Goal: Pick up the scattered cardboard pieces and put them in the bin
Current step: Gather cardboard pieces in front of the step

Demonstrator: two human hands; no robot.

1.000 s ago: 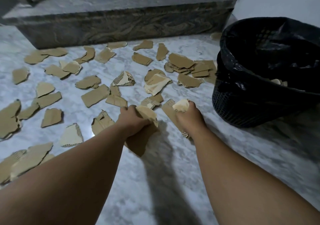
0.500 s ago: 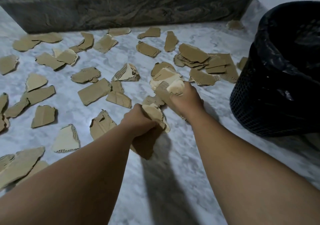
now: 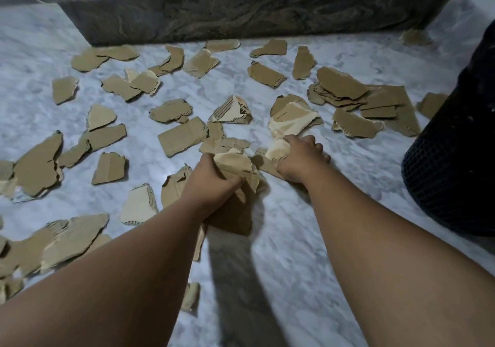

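Surveying from the left, torn brown cardboard pieces (image 3: pixel 37 167) lie scattered flat over the white marble floor (image 3: pixel 361 164), several overlapping at the lower left edge (image 3: pixel 75 237). A dark veined stone step (image 3: pixel 241 6) runs along the far side, with pieces lying up to its base. A small folded scrap (image 3: pixel 191 295) lies apart beside the left forearm.

Left hand (image 3: pixel 211 178): raised just above the floor at centre, fingers curled tight round a bunch of cardboard pieces (image 3: pixel 235 204), pale faces on top and brown sheets hanging below the fist. A rectangular piece (image 3: pixel 182 135) and a pale printed piece (image 3: pixel 233 111) lie on the floor beyond it.

Right hand (image 3: pixel 302 156): low at the floor, just right of the left hand, fingers curled round a crumpled pale piece (image 3: pixel 278 150), with a brown strip (image 3: pixel 267 164) under the palm. The held piece touches a larger pale torn sheet (image 3: pixel 292 121) lying on the floor. Whether the fingertips also touch the floor cannot be told.

Further right, a loose stack of brown pieces (image 3: pixel 345 87) rests on the floor near the bin. The black mesh bin (image 3: pixel 455 164) stands at the right edge, cut off by the frame; its inside is not visible.
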